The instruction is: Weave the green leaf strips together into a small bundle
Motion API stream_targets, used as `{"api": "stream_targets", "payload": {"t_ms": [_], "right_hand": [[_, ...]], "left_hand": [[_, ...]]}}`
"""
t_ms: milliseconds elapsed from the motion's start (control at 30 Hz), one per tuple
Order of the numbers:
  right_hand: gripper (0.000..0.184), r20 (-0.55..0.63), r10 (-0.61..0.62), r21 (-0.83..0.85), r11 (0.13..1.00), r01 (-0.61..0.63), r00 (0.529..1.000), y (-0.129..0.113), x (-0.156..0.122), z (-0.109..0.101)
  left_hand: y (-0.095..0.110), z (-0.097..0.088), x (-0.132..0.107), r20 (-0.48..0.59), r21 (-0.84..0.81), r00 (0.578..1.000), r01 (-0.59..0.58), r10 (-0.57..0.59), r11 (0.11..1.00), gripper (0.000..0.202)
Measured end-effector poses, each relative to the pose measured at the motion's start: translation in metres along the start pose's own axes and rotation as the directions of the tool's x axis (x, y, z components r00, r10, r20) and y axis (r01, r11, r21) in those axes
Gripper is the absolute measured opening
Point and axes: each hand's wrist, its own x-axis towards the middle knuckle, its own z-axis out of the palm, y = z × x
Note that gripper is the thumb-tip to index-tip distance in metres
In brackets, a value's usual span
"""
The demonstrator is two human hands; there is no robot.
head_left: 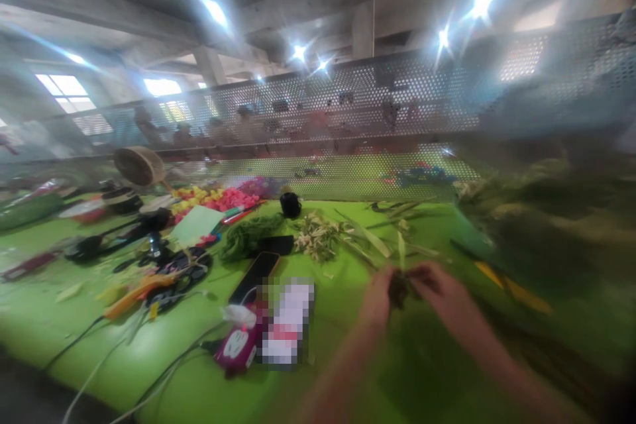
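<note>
My left hand (376,298) and my right hand (440,291) meet above the bright green table (338,318), both blurred by motion. Between them they pinch a small dark green bundle (399,286) with a thin leaf blade sticking up from it. Loose leaf strips and pale cuttings (322,235) lie just beyond the hands. A heap of green foliage (541,212) fills the right side, too smeared to make out.
A black phone (256,276), a pink gadget (238,344) with white cables, and a blurred-out card lie at front left. Tools, cords, a green paper sheet (196,224), pink and yellow flowers (218,199) and a black spool (290,205) crowd the left. A perforated metal screen (348,112) stands behind.
</note>
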Motion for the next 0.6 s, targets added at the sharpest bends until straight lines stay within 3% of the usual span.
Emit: {"api": "stream_targets", "payload": {"t_ms": [367,533,600], "right_hand": [[0.020,-0.130,0.025,-0.101,0.994,-0.038,0.991,-0.012,0.004,-0.019],[0.035,0.043,0.096,0.126,0.987,-0.101,0.994,0.002,0.009,-0.014],[0.037,0.062,0.094,0.200,0.974,-0.105,0.994,0.003,0.010,-0.010]], "left_hand": [[0.003,-0.003,-0.003,0.069,-0.085,0.997,-0.040,0.046,0.996,0.046],[-0.002,-0.003,0.000,0.221,0.018,0.972,-0.087,0.081,0.996,0.043],[-0.004,-0.004,0.001,0.255,0.045,0.963,-0.105,0.090,0.993,0.041]]}}
